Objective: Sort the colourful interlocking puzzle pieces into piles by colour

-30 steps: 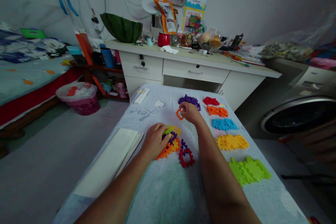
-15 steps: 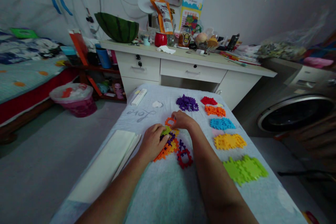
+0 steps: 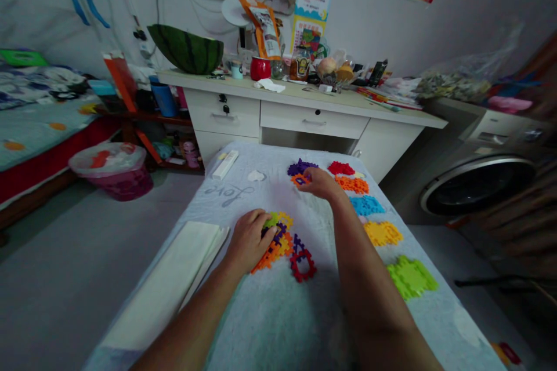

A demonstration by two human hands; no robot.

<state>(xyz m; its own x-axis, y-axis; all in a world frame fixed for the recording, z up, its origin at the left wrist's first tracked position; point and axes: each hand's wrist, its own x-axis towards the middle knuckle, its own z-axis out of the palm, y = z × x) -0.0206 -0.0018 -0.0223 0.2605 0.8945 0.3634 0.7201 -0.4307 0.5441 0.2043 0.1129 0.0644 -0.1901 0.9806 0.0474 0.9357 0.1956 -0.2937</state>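
My left hand [image 3: 249,242] lies over the left side of a mixed heap of interlocking plastic building pieces [image 3: 282,243]. Its thumb is apart from the fingers, and some fingertips are hidden. Green, yellow, purple and orange pieces show beside it. Farther forward, my right hand [image 3: 324,183] pinches an orange square-holed building piece [image 3: 299,180] at the near edge of the purple pile [image 3: 300,166]. Close to the mixed heap lie a dark red ring-shaped piece [image 3: 303,266] and a small purple piece [image 3: 298,243].
Piles in red [image 3: 340,168], orange [image 3: 353,185], blue [image 3: 366,205], yellow [image 3: 383,233] and green [image 3: 411,278] line the table's right side. Folded white cloth [image 3: 174,272] lies at left, a white box [image 3: 225,164] farther back. A drawer desk [image 3: 313,116] stands beyond.
My right hand has moved forward and right from the mixed heap to the purple pile, carrying the orange piece. My left hand has stayed on the heap. The view has shifted slightly.
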